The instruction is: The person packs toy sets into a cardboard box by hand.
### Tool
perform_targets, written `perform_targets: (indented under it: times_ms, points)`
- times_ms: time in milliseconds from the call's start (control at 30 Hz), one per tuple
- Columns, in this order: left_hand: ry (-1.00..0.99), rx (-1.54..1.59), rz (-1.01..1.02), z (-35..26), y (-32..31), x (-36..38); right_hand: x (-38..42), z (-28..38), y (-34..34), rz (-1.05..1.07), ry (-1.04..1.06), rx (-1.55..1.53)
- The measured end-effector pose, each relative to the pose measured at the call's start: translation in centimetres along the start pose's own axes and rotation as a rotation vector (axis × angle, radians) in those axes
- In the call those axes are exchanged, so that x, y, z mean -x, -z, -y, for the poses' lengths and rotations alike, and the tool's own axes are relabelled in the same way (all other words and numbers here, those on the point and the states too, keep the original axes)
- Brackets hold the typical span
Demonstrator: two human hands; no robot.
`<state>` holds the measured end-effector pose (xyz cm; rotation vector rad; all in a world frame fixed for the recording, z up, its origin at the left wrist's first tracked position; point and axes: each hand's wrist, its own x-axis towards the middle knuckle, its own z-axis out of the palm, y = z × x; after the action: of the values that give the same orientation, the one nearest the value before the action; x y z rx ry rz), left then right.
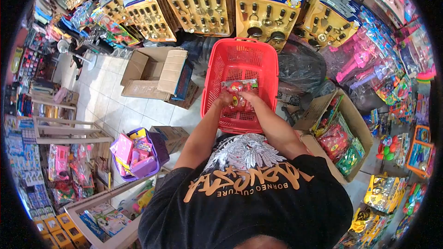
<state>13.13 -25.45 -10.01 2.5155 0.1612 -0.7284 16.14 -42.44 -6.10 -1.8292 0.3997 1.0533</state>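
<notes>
Inside a red plastic basket (210, 71) in front of my body, both hands are on a clear plastic packet of red toys (239, 105) with a printed header at its top. My left hand (224, 97) grips the packet's left side, fingers curled in around it. On the opposite side, my right hand (249, 97) is closed at the packet's upper right edge. The packet lies low in the basket, over its slotted bottom. Part of it is hidden behind my hands and wrists.
Kitchen play sets (196, 7) hang in rows beyond the basket. An opened cardboard box (154, 71) stands to the left, and a purple basket of toys (138, 157) nearer me. At right, another carton (318, 110) holds bagged red and green toys. Packed shelves line both sides.
</notes>
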Motion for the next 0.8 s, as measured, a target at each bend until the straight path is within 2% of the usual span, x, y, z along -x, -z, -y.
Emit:
perform_targets:
  times_ms: [33,100,133,200,233,300,333,400,433,500,533,567,633,667,700,800]
  points:
    - [-0.015,-0.010,0.001,0.2,0.2,-0.1,0.7,0.5,0.0,-0.012,0.004,-0.013]
    - [-0.107,0.337,0.002,-0.5,1.1,0.6,3.7,1.9,-0.3,-0.286,0.083,0.011]
    - [-0.120,0.331,0.007,-1.7,2.4,1.6,5.8,2.8,-0.2,-0.298,0.082,0.001]
    - [0.105,0.475,-0.108,-4.2,5.3,4.5,9.6,4.3,-0.6,-0.386,0.286,0.018]
    - [0.099,0.473,-0.098,-3.1,4.6,3.1,9.6,4.2,-1.1,-0.394,0.278,0.014]
    - [-0.205,1.079,-0.040,-1.3,3.2,0.5,9.2,4.2,-1.5,-0.606,0.384,-0.082]
    - [-0.208,1.077,-0.020,-3.1,5.1,4.2,9.2,4.1,-1.1,-0.619,0.371,-0.087]
    - [0.111,1.298,-0.119,-8.2,10.8,11.3,10.6,4.5,-0.2,-0.579,0.531,-0.155]
    - [0.107,1.290,-0.106,-8.2,10.8,11.7,17.0,7.0,-0.2,-0.577,0.543,-0.213]
    - [-0.006,1.251,-0.304,-8.2,11.1,11.9,16.8,6.0,0.1,-0.648,0.675,-0.248]
    - [-0.057,1.089,-0.197,-7.5,11.9,11.8,17.4,5.4,0.2,-0.629,0.744,-0.341]
    - [-0.060,1.085,-0.186,-7.1,11.9,12.1,18.2,4.6,0.3,-0.608,0.813,-0.431]
    - [-0.346,1.038,-0.019,-7.7,13.5,15.5,20.3,2.5,0.0,-0.667,0.802,-0.513]
    - [-0.404,0.992,0.017,-8.0,13.9,16.9,22.1,2.1,-0.4,-0.609,0.834,-0.645]
    - [-0.403,0.995,0.037,-8.6,14.5,19.0,24.2,1.7,-0.8,-0.551,0.860,-0.775]
    - [-0.500,0.999,0.301,-9.9,14.3,23.0,26.7,-1.4,-1.3,-0.573,0.909,-0.817]
